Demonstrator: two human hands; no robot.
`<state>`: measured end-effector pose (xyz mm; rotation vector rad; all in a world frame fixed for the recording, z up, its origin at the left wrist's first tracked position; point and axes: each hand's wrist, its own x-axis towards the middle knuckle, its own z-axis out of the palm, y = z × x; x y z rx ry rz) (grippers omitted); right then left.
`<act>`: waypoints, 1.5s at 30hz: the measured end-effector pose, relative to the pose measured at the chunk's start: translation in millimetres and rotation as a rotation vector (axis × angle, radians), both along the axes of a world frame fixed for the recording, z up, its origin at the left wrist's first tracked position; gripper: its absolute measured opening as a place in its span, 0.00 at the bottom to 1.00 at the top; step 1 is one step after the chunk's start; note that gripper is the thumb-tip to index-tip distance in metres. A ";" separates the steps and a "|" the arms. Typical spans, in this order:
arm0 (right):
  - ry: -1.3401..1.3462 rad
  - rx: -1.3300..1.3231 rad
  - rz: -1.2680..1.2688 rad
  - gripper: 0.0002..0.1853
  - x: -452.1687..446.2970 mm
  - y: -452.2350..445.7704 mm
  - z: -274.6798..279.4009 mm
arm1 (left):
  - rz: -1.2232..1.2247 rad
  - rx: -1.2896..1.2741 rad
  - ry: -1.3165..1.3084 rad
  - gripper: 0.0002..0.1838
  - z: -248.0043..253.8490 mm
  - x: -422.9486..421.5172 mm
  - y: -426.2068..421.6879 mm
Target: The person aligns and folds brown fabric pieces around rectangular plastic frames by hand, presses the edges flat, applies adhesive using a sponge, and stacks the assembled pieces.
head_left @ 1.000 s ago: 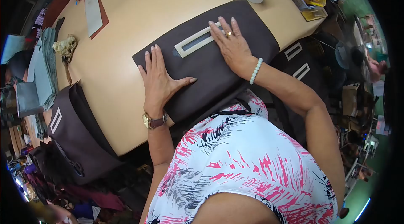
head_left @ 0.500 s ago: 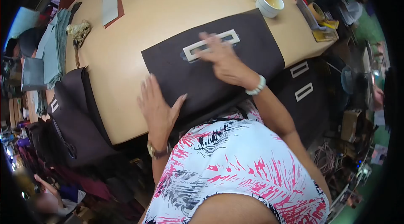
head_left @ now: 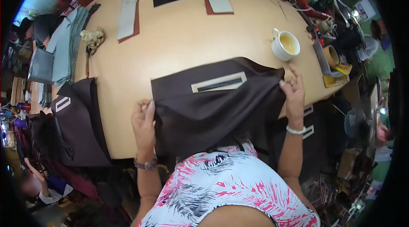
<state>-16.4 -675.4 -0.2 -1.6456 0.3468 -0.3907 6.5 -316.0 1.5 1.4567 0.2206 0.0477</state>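
The left hand (head_left: 143,121) and right hand (head_left: 293,92) pinch opposite side edges of a dark-brown, leather-like sheet (head_left: 202,120) spanning between them, its cream rectangular frame (head_left: 220,82) midway, a white cup (head_left: 280,49) just beyond the right.

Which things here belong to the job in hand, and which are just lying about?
In the job:
dark sheet, its edges held by left hand and right hand
pale frame on it

Probably just lying about:
cup
grey sheets
pale crumpled lump

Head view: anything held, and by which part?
Yes, the dark brown sheet: the left hand pinches its left edge, the right hand its right edge near the far corner.
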 end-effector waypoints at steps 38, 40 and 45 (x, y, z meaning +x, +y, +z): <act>0.043 -0.263 0.292 0.38 50.0 -21.0 -20.0 | -0.311 0.174 -0.027 0.25 -13.5 47.9 62.8; 0.181 -0.274 0.267 0.39 8.0 -11.3 -11.4 | -0.373 0.145 0.026 0.27 -15.1 14.0 61.9; 0.309 -0.395 0.212 0.41 -19.5 -15.4 -8.8 | -0.421 0.120 0.116 0.29 -8.2 -18.9 61.2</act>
